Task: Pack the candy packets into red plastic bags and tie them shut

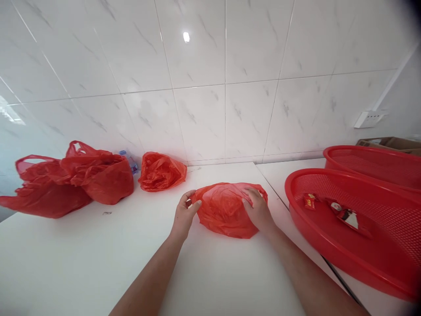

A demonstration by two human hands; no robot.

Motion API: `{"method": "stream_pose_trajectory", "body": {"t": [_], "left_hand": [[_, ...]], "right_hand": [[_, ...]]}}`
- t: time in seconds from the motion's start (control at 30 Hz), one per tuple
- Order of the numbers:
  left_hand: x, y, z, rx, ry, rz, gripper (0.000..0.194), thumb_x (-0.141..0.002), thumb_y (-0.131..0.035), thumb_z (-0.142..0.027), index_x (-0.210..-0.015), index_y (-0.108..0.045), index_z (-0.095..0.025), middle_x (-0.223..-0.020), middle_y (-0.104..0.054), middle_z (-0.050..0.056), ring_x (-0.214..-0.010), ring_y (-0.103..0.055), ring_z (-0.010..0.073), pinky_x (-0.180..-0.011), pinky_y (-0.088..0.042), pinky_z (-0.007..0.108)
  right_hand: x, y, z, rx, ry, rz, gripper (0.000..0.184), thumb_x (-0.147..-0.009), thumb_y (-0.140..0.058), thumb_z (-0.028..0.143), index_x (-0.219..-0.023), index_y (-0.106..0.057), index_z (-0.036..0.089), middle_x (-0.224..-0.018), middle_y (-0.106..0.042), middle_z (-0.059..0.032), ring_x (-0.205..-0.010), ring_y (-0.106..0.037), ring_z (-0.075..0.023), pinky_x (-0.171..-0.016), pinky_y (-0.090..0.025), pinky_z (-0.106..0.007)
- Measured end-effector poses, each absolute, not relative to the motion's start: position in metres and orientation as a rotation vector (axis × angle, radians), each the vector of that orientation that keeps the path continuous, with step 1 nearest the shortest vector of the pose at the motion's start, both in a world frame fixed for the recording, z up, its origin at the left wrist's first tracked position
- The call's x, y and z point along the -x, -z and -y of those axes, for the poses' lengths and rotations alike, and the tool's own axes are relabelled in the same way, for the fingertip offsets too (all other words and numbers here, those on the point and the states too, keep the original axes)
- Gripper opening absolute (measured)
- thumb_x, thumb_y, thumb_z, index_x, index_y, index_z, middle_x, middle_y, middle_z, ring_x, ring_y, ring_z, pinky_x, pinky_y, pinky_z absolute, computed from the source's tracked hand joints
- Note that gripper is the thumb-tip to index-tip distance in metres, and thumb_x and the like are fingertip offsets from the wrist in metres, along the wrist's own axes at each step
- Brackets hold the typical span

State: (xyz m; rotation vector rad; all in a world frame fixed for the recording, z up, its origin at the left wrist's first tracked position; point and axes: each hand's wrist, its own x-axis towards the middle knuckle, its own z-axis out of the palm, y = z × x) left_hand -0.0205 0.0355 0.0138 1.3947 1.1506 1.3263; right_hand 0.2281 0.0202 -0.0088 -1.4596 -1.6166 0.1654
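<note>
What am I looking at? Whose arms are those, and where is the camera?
This picture comes from a camera worn on a person's head, so you see what they see, looking forward and down. The arms are that person's own. Their left hand touches the edge of a crumpled red plastic bag, and their right hand rests on top of it. The bag lies on a white table. More red bags sit near the tiled wall. To the right is a red basket with small packets inside.
</note>
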Motion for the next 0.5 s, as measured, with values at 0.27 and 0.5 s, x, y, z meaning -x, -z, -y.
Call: {"method": "stream_pose_trajectory", "body": {"t": [0.27, 0.5], "left_hand": [[0.011, 0.008, -0.032, -1.881, -1.454, -1.191, 0.082, -0.074, -0.065, -0.042, -0.141, -0.019, -0.031, -0.145, -0.021, 0.01, -0.134, -0.023, 0.0292, -0.105, -0.03, 0.051], [0.008, 0.015, -0.035, -1.634, -1.411, -1.18, 0.086, -0.075, -0.065, -0.042, -0.142, -0.011, -0.035, -0.147, -0.015, 0.009, -0.135, -0.021, 0.0277, -0.105, -0.031, 0.051]], "right_hand": [[-0.22, -0.068, 0.061, 1.318, 0.227, 1.629, 0.026, -0.085, -0.048, 0.025, -0.109, -0.057, 0.026, -0.116, -0.053, -0.0063, -0.109, -0.052, -0.0202, -0.091, -0.046, -0.037], [-0.354, -0.124, 0.079, 2.068, 0.099, 1.51, 0.032, -0.079, -0.056, 0.038, -0.106, -0.062, 0.023, -0.107, -0.062, -0.0098, -0.092, -0.06, -0.0237, -0.072, -0.047, -0.034]]}}
